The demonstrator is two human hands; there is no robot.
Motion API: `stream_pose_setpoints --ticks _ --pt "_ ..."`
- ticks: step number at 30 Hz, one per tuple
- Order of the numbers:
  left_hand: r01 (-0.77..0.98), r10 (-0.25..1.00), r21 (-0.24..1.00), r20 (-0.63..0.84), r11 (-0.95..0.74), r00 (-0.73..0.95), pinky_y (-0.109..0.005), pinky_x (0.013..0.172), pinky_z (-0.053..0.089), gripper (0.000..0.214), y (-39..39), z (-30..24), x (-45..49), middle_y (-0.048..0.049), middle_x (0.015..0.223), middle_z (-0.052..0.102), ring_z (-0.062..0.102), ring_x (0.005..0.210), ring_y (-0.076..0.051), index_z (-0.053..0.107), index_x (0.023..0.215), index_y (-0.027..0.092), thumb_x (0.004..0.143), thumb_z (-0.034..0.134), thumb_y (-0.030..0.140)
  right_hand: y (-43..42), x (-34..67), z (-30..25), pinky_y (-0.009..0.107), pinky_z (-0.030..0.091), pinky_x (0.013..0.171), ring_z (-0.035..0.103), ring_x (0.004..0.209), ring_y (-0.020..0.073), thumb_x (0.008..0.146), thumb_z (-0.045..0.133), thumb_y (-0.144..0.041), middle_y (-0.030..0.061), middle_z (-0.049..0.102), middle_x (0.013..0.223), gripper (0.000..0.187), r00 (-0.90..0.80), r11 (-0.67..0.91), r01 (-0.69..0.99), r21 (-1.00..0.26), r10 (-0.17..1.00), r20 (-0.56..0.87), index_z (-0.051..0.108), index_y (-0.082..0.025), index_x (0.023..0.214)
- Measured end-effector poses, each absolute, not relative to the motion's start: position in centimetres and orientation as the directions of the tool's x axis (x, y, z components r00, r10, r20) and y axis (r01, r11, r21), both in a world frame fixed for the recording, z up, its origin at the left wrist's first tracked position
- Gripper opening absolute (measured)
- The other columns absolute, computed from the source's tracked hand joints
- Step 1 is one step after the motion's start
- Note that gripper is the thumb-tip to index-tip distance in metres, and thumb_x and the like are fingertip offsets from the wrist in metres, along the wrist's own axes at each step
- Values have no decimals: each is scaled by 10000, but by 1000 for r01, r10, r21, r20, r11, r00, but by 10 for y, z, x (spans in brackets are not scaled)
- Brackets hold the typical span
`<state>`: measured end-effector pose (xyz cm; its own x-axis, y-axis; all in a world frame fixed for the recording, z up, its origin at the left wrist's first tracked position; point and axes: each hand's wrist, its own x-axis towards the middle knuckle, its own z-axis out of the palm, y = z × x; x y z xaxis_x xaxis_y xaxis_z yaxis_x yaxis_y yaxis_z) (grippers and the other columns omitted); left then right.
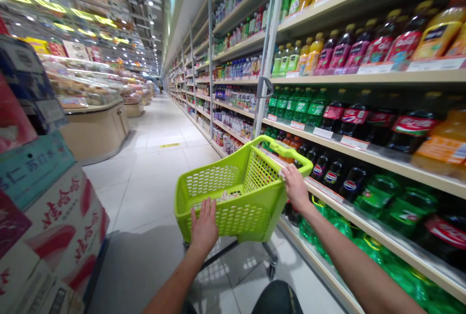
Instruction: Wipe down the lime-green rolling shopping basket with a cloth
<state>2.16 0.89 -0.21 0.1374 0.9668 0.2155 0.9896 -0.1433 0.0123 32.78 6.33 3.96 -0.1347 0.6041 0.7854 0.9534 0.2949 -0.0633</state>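
Note:
A lime green plastic shopping basket (pixel 233 183) sits on a wheeled frame in front of me in a shop aisle. My left hand (pixel 204 226) lies on the basket's near rim with its fingers flat over the edge. My right hand (pixel 295 189) is closed round the right end of the basket's handle bar. Something pale lies at the bottom of the basket; I cannot make out what it is.
Shelves of soft drink bottles (pixel 364 115) run along the right, close to the basket. Stacked cartons (pixel 51 226) stand at the left. A curved counter (pixel 94 124) is farther off on the left. The tiled aisle floor (pixel 156 158) stretches ahead.

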Motion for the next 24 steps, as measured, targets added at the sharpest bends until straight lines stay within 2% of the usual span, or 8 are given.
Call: stream_pose_setpoints --ticks 2,6,8,13,17,21,24 --pt "991 968 22 218 -132 124 -545 1035 139 682 9 -3 24 -98 1430 213 191 1314 -241 263 1339 127 668 388 129 64 327 39 496 322 1002 295 1268 244 765 372 -49 149 466 1269 416 -81 276 954 -114 607 790 542 -133 1136" --pt "984 965 49 206 -174 161 -530 1044 141 674 10 0 12 -91 1420 245 218 1306 -230 270 1333 125 674 405 157 58 290 9 444 329 1018 285 1275 193 742 334 10 100 470 1279 490 -298 485 873 -52 614 731 537 -178 1147" --pt "987 972 65 195 -149 134 -524 1043 151 635 11 2 -2 -90 1403 289 257 1292 -217 294 1321 128 695 395 161 58 277 -3 436 321 1024 264 1283 185 743 328 23 101 460 1289 501 -339 527 849 -37 596 728 530 -176 1155" --pt "996 983 83 184 -44 28 -529 1028 183 599 11 5 -22 -103 1378 343 296 1273 -220 335 1293 126 696 392 136 76 273 -3 478 307 1017 274 1277 210 771 344 8 146 477 1265 423 -292 527 845 -92 599 746 569 -138 1099" --pt "993 982 115 189 -34 12 -525 1030 184 624 6 3 -8 -124 1370 353 293 1272 -239 326 1294 97 682 426 162 78 231 -12 498 309 1007 249 1286 216 738 337 39 151 476 1264 459 -237 520 835 -181 636 734 561 -127 1102" --pt "984 972 122 212 -127 99 -487 1048 173 634 -3 0 -1 -113 1378 343 283 1277 -227 313 1302 104 685 433 188 58 168 -34 459 311 1015 222 1297 197 728 347 39 152 454 1284 484 -367 648 737 -189 620 694 531 -120 1147" --pt "979 972 112 182 -171 149 -475 1060 147 608 -9 -3 -14 -92 1372 361 292 1274 -203 317 1297 123 701 414 195 53 160 -35 428 307 1024 243 1291 183 747 370 12 135 463 1281 450 -480 746 644 -169 567 670 545 -133 1136"
